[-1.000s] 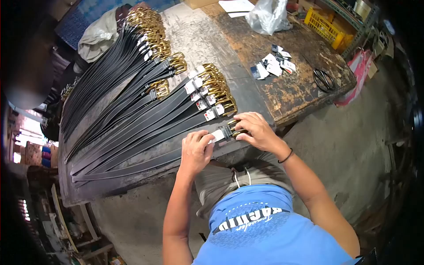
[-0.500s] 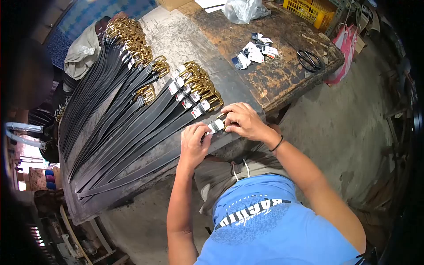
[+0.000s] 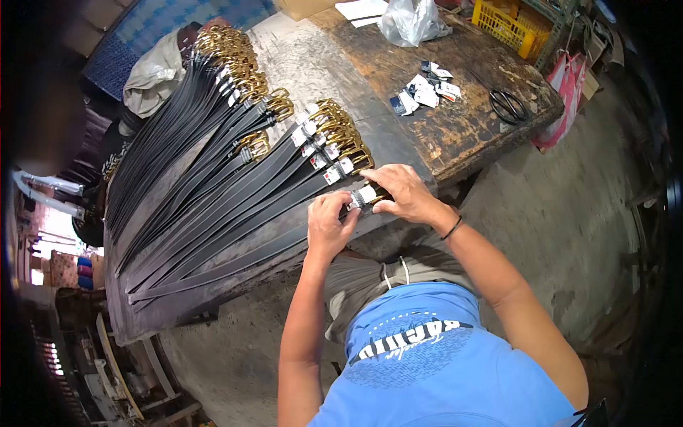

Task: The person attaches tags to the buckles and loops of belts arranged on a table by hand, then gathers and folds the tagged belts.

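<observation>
A black belt lies along the table's near edge, its buckle end between my two hands. My left hand pinches the strap just left of the dark loop and the white tag. With its fingers closed round the buckle end, my right hand covers most of the gold buckle. Beside them is a fanned group of black belts with gold buckles and white tags. More belts are spread farther left, their buckles bunched at the back.
Loose tags and black scissors lie on the worn wooden table. A clear plastic bag and a yellow crate are behind. A pink and white bag hangs off the right corner.
The white tag has shifted along the strap, from left of the dark loop to its right, beside the buckle. My right hand stays at the buckle end. The camera view has swung slightly.
</observation>
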`<action>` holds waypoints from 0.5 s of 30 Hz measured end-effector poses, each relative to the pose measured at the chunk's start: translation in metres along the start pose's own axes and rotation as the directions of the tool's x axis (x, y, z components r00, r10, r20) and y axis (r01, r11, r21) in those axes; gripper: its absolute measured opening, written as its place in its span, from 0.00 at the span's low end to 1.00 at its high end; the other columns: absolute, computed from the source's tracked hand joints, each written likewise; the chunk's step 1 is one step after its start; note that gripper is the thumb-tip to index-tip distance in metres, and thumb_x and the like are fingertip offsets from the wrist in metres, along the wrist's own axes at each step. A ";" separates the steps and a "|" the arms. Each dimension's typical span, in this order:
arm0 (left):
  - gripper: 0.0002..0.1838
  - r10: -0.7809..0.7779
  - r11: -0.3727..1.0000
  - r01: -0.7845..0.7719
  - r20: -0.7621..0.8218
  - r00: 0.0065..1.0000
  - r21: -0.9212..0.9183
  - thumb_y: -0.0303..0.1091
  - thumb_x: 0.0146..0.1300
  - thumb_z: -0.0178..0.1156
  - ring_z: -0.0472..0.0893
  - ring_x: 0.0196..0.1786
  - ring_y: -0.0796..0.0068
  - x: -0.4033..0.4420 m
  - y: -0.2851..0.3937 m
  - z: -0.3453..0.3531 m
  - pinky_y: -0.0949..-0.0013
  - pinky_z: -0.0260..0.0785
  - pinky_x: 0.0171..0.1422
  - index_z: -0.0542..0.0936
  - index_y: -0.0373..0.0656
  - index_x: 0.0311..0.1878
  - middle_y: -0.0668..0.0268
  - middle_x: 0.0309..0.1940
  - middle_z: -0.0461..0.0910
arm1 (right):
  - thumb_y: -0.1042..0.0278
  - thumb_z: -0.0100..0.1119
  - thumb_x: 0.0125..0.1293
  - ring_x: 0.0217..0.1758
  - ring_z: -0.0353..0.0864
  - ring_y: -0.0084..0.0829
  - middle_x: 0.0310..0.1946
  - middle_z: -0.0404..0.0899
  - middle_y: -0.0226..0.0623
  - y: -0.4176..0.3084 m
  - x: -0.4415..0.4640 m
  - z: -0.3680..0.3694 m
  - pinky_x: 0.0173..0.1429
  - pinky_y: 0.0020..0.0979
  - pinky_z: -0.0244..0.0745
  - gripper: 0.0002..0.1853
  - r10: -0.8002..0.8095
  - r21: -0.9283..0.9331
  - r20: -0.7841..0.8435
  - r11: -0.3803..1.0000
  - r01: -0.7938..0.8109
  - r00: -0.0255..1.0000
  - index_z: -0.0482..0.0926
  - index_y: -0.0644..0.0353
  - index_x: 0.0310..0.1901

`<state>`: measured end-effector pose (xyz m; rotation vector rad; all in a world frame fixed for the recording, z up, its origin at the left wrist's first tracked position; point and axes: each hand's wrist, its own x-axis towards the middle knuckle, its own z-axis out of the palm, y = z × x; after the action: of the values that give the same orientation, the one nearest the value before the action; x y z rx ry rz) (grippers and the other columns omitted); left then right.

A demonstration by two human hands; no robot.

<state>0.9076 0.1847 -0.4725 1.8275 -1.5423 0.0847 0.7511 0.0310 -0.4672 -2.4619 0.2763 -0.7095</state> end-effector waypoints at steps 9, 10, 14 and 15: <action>0.29 -0.044 0.978 0.022 0.101 0.994 0.209 0.33 0.45 0.74 0.77 0.47 0.56 -0.014 -0.006 -0.044 0.58 0.69 0.50 0.76 0.46 0.53 0.60 0.43 0.79 | 0.74 0.70 0.47 0.59 0.72 0.45 0.54 0.75 0.41 -0.024 0.012 -0.071 0.63 0.41 0.67 0.33 -0.207 -0.120 0.081 0.969 0.215 0.975 0.74 0.59 0.60; 0.30 -0.067 0.960 0.029 0.128 0.989 0.279 0.32 0.43 0.74 0.78 0.45 0.55 -0.021 -0.015 -0.058 0.58 0.70 0.48 0.76 0.46 0.53 0.59 0.41 0.78 | 0.75 0.69 0.48 0.60 0.71 0.45 0.55 0.75 0.42 -0.025 0.011 -0.091 0.64 0.41 0.67 0.33 -0.200 -0.176 0.083 0.961 0.212 0.976 0.74 0.59 0.60; 0.27 -0.057 0.907 0.031 0.050 0.997 0.420 0.36 0.38 0.76 0.79 0.37 0.58 -0.061 -0.061 -0.136 0.59 0.72 0.40 0.78 0.47 0.46 0.62 0.33 0.77 | 0.79 0.65 0.48 0.64 0.69 0.46 0.57 0.72 0.45 0.008 0.000 -0.164 0.68 0.41 0.63 0.34 -0.116 -0.360 0.051 0.924 0.126 0.992 0.72 0.61 0.62; 0.26 -0.076 0.889 0.046 0.048 0.996 0.455 0.39 0.39 0.77 0.79 0.36 0.57 -0.073 -0.071 -0.157 0.60 0.73 0.40 0.79 0.46 0.44 0.62 0.32 0.77 | 0.79 0.64 0.49 0.64 0.69 0.46 0.58 0.72 0.45 0.019 -0.006 -0.181 0.70 0.42 0.62 0.34 -0.064 -0.401 0.040 0.913 0.075 0.997 0.71 0.61 0.63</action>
<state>1.0109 0.3340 -0.4277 2.2592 -1.6035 0.3908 0.6472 -0.0655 -0.3535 -2.8835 0.3567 -0.7061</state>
